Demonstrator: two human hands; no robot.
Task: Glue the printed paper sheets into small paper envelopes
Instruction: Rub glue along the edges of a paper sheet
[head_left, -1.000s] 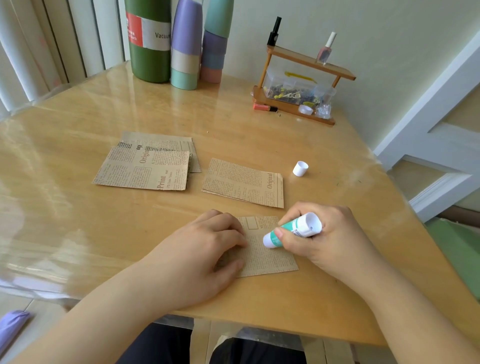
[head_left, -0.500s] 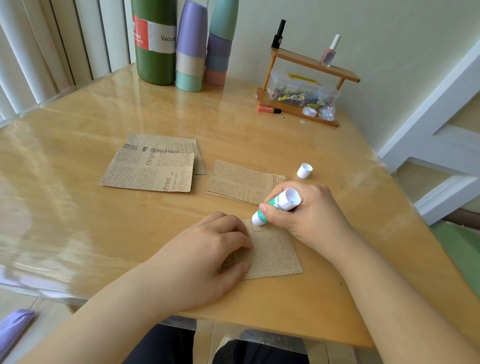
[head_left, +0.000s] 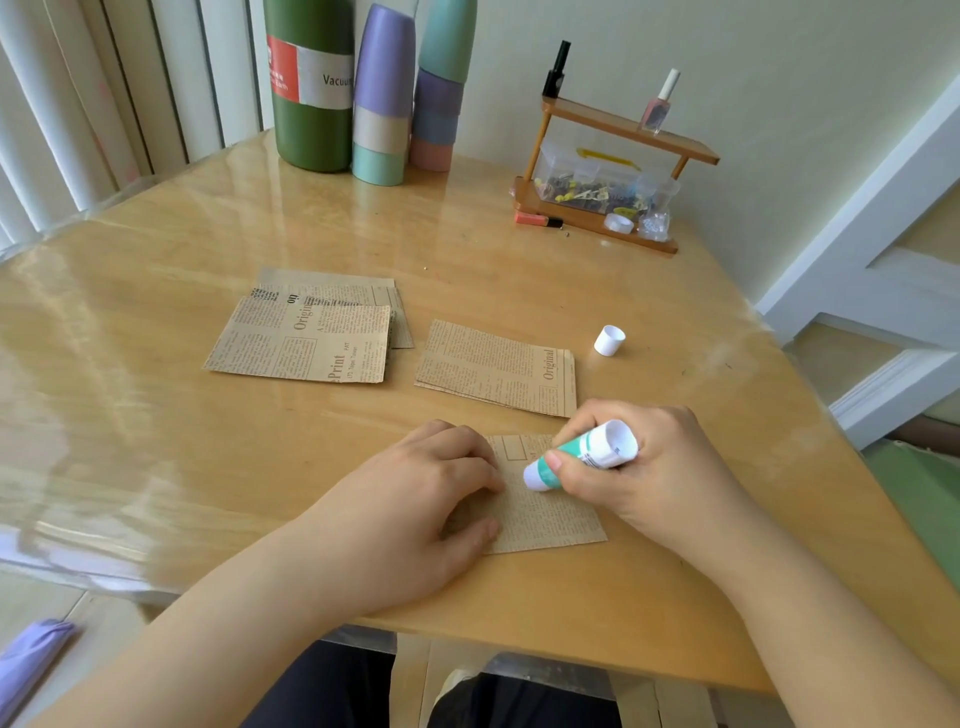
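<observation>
a: two hands on one small job. the left hand (head_left: 415, 499) lies on the near sheet (head_left: 550, 514), fingers curled a little and pressing it to the table (head_left: 156, 415), holding nothing. the right hand (head_left: 639, 473) is wrapped around the glue stick (head_left: 582, 454), thumb across the barrel, tip down on the paper just right of the left fingertips.

b: so how do i lay the glue well?

a: i'd keep the tip low and run it along the edge in one thin line. i can't tell how much glue is on the paper so far. keep the left fingers close to the tip so the paper doesn't drag or wrinkle.

b: and the other paper?

a: one folded piece (head_left: 498, 369) lies just beyond the near one, and a small stack (head_left: 306, 338) sits farther left, well apart from the glue. the white cap (head_left: 609, 340) lies to the right, beyond the right hand, within easy reach for closing the stick.
</observation>
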